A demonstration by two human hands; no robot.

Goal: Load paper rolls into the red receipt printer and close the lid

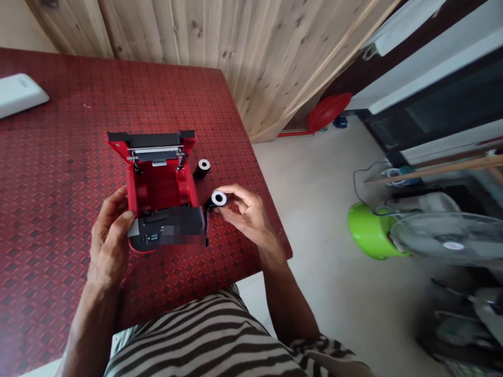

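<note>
A red and black receipt printer sits on the table with its lid raised and its red paper bay exposed. My left hand grips the printer's left side, thumb near a small pale patch on the casing. In my right hand, beside the printer's right edge, is a small paper roll with a white end and dark outside, pinched between thumb and fingers. Behind it on the table stands a second paper roll. A dark cable hangs near the printer's right front corner.
The table has a red patterned top, its right edge close to my right hand. A white object lies at the far left. Wooden panelling rises behind. On the floor at right are a green bucket and a fan.
</note>
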